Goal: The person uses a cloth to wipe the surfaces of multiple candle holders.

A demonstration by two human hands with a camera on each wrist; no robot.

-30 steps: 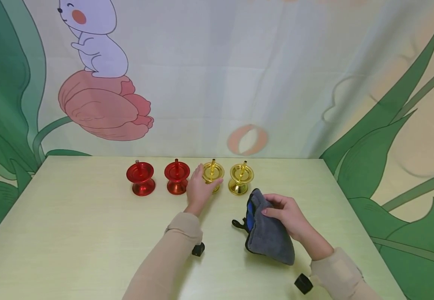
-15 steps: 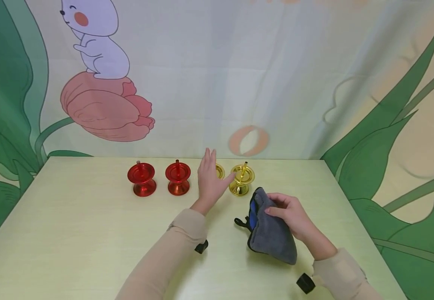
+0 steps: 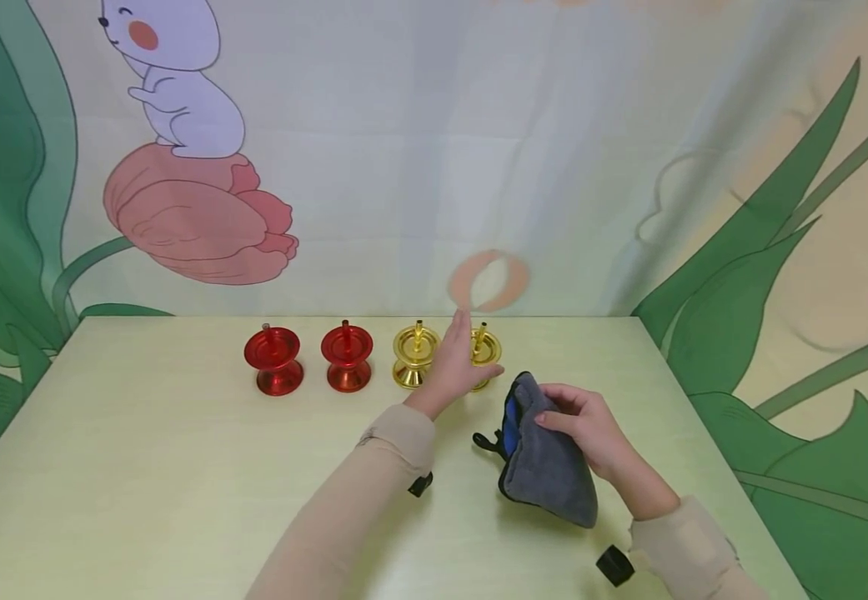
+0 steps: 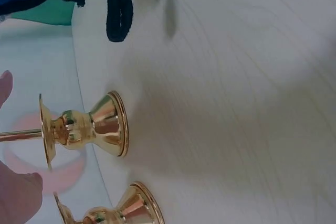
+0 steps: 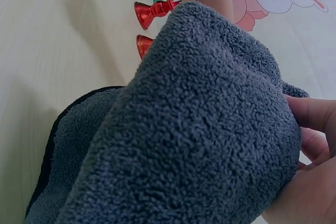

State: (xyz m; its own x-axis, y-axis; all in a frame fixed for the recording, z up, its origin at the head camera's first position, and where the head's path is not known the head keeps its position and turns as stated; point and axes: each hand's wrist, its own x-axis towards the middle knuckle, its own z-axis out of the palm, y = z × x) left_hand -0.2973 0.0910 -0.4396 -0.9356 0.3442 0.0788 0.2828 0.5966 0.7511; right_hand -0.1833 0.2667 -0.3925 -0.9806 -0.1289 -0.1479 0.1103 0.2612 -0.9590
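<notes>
My left hand [image 3: 454, 365] reaches to the right-hand gold candlestick [image 3: 484, 350], its fingers extended and the thumb spread. In the left wrist view, fingertip and thumb are on either side of that candlestick's upright pin [image 4: 22, 135], with gaps visible. The other gold candlestick [image 3: 414, 346] stands just left of the hand. Pinched in my right hand [image 3: 591, 429] is a folded grey plush cloth [image 3: 549, 471], with a blue inner side [image 3: 511, 427], black edging and a black hanging loop [image 3: 484, 442]. It hangs over the table.
Two red candlesticks [image 3: 272, 358] continue the row to the left along the back of the pale wooden table [image 3: 141, 483]. Behind the table's back edge hangs a printed curtain [image 3: 373, 167]. A small black block [image 3: 615, 566] sits by each sleeve cuff.
My left hand has moved right, from the left gold candlestick to the right one, uncovering the former. My right hand keeps its hold on the cloth almost in place.
</notes>
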